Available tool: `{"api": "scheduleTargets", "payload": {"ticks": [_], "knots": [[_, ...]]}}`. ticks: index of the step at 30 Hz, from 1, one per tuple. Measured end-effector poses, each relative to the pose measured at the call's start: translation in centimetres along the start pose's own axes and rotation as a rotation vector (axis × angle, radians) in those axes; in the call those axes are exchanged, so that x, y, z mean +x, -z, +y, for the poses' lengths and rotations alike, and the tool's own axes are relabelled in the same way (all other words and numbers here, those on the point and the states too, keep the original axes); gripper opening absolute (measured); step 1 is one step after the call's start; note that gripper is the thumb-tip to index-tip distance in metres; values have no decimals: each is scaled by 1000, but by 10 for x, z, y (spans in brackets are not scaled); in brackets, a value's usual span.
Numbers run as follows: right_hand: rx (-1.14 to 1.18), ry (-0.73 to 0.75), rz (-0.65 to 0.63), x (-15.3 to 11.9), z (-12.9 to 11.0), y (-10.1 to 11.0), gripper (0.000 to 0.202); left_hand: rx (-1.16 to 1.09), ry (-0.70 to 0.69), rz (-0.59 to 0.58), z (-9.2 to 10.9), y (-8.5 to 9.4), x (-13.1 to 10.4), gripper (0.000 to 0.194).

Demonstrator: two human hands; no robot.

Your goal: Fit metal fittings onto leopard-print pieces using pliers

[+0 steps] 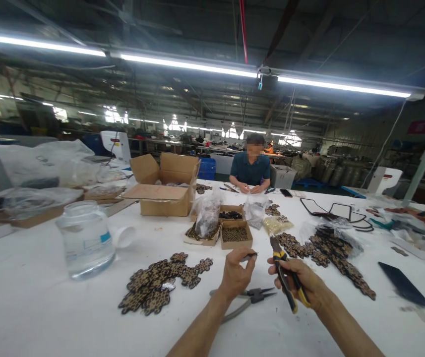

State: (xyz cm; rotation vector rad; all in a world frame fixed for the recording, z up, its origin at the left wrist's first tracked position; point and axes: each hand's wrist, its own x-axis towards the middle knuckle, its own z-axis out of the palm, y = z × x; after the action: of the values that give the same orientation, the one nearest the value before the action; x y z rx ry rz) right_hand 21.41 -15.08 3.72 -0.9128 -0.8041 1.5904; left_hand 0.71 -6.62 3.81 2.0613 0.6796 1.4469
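Observation:
My left hand (237,271) is closed in a pinch on a small dark piece (250,256), too small to make out. My right hand (301,280) grips yellow-and-black pliers (284,272) by the handles, jaws pointing up and away. Under and between my hands lies a second pair of pliers (255,296) with grey handles and thin jaws. Left of my left hand spreads a pile of leopard-patterned, flower-shaped pieces (149,285). More such patterned pieces (333,250) lie beyond my right hand. Just past my hands stands a small cardboard box (236,243) of tiny brass-coloured parts.
A clear water jug (86,243) stands on the left, beside a white cup-like object (125,237). Behind it sits an open carton (165,198). A dark flat panel (405,285) lies at right. Across the table a person (250,166) works with both hands.

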Motion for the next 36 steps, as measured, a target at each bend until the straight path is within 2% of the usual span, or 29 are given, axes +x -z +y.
{"api": "scheduleTargets", "payload": {"ticks": [3, 5, 10, 17, 22, 27, 36], "knots": [[-50, -28, -22, 8, 7, 1, 40, 84, -102, 8, -5, 0, 0, 12], [-82, 20, -18, 11, 10, 2, 45, 131, -164, -2, -8, -1, 0, 13], [-218, 201, 145, 14, 14, -4, 51, 146, -229, -32, -9, -15, -1, 15], [-293, 377, 277, 16, 16, -3, 55, 121, -260, -84, -6, -36, -8, 16], [-285, 343, 254, 14, 17, 0, 54, 122, -288, -101, -2, -42, -13, 17], [-318, 347, 294, 18, 20, 2, 53, 122, -313, -128, 2, -44, -16, 18], [-640, 471, 187, 7, 10, 12, 35, 117, -318, -189, -2, -47, -19, 15]]}}
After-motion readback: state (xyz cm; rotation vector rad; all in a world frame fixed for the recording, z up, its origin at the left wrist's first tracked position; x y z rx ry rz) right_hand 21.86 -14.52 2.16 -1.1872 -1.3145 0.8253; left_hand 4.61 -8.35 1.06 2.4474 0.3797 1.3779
